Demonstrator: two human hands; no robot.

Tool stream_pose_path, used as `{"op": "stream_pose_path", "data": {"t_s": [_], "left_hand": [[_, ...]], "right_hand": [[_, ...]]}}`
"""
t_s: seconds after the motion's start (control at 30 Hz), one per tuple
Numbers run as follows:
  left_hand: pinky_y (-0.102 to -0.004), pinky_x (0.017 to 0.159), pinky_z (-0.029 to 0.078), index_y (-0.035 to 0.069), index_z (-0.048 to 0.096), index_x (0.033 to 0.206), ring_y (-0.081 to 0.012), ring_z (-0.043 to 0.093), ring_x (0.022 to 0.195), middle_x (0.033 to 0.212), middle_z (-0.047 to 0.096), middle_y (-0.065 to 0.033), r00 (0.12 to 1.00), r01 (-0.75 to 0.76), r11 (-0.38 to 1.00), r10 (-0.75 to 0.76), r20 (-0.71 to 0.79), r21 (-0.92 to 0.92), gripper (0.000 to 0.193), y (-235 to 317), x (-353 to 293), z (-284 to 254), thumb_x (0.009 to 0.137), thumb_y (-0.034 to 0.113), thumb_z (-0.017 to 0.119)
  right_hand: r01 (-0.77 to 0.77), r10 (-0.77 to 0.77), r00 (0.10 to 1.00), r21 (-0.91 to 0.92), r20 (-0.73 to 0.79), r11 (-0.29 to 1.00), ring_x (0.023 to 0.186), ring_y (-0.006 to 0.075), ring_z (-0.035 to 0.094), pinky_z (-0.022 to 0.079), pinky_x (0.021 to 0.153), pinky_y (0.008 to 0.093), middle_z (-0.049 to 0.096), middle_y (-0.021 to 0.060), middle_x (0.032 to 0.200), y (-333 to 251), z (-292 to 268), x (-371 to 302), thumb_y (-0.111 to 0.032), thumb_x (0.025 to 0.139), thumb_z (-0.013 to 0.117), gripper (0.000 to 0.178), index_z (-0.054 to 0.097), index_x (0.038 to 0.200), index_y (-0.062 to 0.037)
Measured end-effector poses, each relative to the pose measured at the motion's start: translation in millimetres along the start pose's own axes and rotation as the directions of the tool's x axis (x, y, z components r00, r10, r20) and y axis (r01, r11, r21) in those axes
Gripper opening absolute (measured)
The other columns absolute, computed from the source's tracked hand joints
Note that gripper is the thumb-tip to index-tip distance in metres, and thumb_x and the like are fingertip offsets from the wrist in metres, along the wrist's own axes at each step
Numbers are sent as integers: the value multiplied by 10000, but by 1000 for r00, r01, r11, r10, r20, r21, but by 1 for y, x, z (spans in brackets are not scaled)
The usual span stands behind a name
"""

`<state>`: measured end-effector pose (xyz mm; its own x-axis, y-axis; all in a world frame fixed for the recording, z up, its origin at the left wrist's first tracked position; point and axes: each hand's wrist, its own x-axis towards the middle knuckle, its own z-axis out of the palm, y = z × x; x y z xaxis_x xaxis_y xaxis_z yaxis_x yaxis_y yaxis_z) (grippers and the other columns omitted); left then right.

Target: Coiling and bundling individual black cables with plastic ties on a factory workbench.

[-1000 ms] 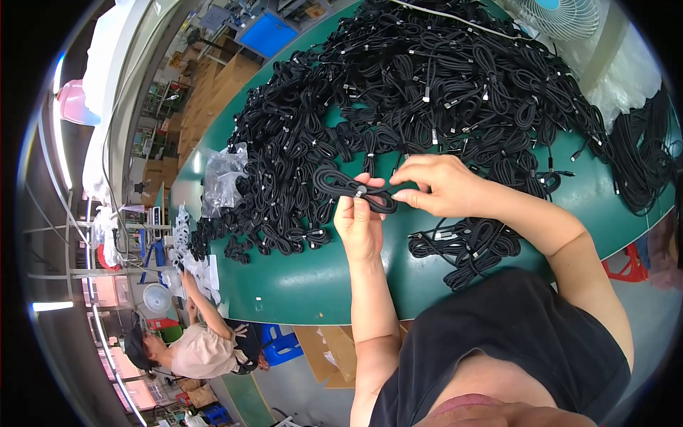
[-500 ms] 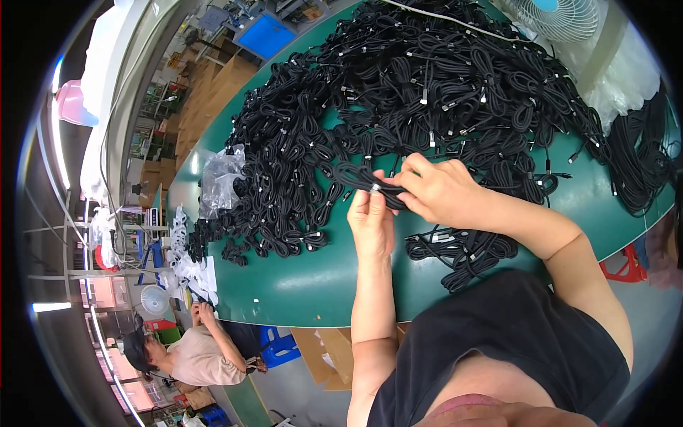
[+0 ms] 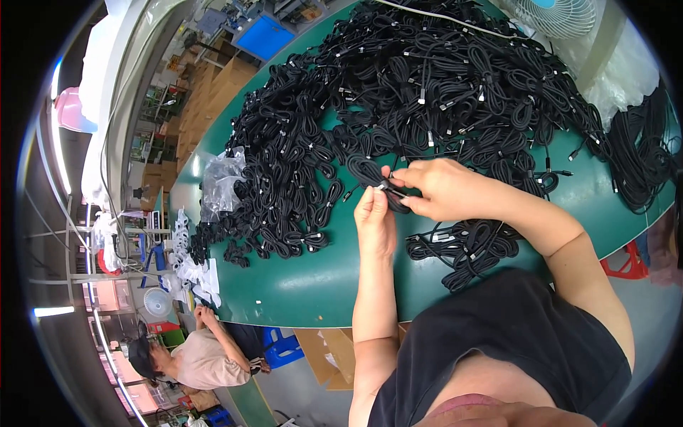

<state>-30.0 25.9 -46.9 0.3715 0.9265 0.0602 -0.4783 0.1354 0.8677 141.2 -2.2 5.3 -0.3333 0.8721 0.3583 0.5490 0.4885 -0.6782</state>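
Observation:
Between my two hands, above the green table (image 3: 284, 285), is a coiled black cable (image 3: 366, 171) with a pale metal end showing near my fingertips. My left hand (image 3: 375, 217) pinches the bundle from below between thumb and fingers. From the right, my right hand (image 3: 445, 186) closes its thumb and fingertips on the same bundle. Just below my right forearm lies a small group of coiled black cables (image 3: 469, 249). Beyond my hands spreads a large heap of tied black cables (image 3: 441, 71) with silvery plugs.
A clear plastic bag (image 3: 222, 181) lies at the heap's left edge. Longer black cables (image 3: 640, 156) hang over the table's right side. A fan (image 3: 558, 16) stands at the far right. At the lower left, another person (image 3: 203, 359) sits near a blue stool (image 3: 281, 346).
The coiled cable has turned slightly in my hands, its loop now steeper. My left hand has shifted a little to the right, and my right fingers have drawn closer together.

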Motion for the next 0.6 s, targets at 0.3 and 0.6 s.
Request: {"op": "stream_pose_path", "data": {"t_s": [0.3, 0.6], "left_hand": [[-338, 644, 512, -64, 488, 1034, -255, 610, 774, 879, 568, -143, 917, 252, 963, -208, 339, -91, 384, 6, -10, 11, 892, 292, 496], [-296, 542, 463, -86, 396, 1161, -243, 568, 686, 900, 547, -155, 881, 363, 892, -235, 410, -268, 506, 6, -13, 22, 895, 337, 476]], "right_hand": [[-144, 162, 987, 587, 21, 797, 640, 95, 573, 481, 562, 244, 599, 121, 905, 19, -11, 10, -147, 805, 645, 483, 455, 1219, 13], [-247, 250, 959, 835, 136, 492, 766, 96, 576, 508, 649, 242, 602, 57, 846, 14, -11, 11, -117, 811, 643, 389, 507, 1141, 37]]}}
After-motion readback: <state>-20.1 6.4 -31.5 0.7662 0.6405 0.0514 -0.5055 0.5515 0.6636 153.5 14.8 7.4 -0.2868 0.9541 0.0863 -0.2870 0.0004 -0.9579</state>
